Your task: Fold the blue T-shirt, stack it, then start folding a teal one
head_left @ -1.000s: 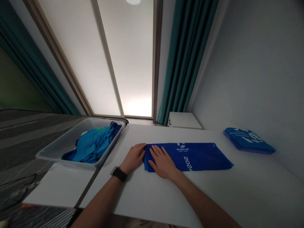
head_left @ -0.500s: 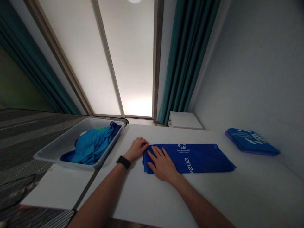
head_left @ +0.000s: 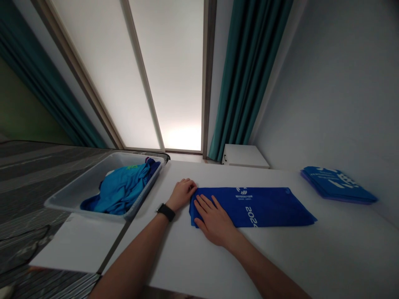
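A folded blue shirt (head_left: 268, 207) lies in a long flat strip across the white table, with a white logo and "2024" printed on it. At its far left corner, my left hand (head_left: 182, 193) has its fingers pinched together on the edge; a black watch (head_left: 166, 211) is on that wrist. My right hand (head_left: 215, 218) rests flat on the left part of the shirt, fingers spread. Some of the left end is hidden under this hand.
A translucent bin (head_left: 65, 200) on the left holds crumpled blue clothes (head_left: 124, 187). On the right, by the wall, lies a neat pile of folded blue printed cloth (head_left: 338, 185). A small white cabinet (head_left: 246, 155) stands beyond the white table (head_left: 183, 257).
The view has shifted slightly. Both hands keep their places at the left end of the shirt, and the shirt looks the same.
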Motion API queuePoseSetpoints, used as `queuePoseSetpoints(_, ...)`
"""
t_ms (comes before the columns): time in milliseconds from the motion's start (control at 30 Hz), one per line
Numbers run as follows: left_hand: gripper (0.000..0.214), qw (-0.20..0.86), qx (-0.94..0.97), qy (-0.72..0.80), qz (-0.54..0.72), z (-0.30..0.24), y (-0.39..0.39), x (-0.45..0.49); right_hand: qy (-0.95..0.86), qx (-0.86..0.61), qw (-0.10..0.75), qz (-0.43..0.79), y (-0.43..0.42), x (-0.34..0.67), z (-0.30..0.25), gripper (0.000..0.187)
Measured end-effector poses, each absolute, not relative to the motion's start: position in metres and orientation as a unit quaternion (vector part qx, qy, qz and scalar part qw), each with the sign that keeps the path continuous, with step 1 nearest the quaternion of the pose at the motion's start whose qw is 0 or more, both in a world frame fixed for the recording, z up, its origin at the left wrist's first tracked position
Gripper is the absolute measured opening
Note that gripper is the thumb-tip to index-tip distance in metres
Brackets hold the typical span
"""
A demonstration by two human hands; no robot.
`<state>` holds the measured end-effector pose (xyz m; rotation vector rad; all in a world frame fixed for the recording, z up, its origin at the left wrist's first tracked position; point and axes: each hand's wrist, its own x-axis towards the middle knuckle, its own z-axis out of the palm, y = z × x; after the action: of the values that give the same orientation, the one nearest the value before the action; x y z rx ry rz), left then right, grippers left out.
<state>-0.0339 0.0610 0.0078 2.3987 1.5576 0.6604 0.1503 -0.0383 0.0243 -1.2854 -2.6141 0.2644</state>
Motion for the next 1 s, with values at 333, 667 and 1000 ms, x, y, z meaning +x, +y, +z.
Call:
queuePoseSetpoints(333, 0.014, 0.078, 0.817, 0.521, 0.233, 0.005, 0.060, -0.032, -0.894, -0.421, 0.110, 0.107, -0.042, 0.149, 0.020, 0.068)
queuePoseSetpoints(667, 0.025, 0.155, 0.855, 0.440, 0.227, 0.030, 0.048, -0.053, -0.880, -0.389, 0.254, 0.097, -0.040, 0.157, 0.035, 0.024)
queuePoseSetpoints(1000, 0.102, 0.234, 0.877, 0.419, 0.040, 0.047, 0.021, -0.063, -0.908, -0.355, 0.203, 0.097, -0.039, 0.158, 0.027, 0.005)
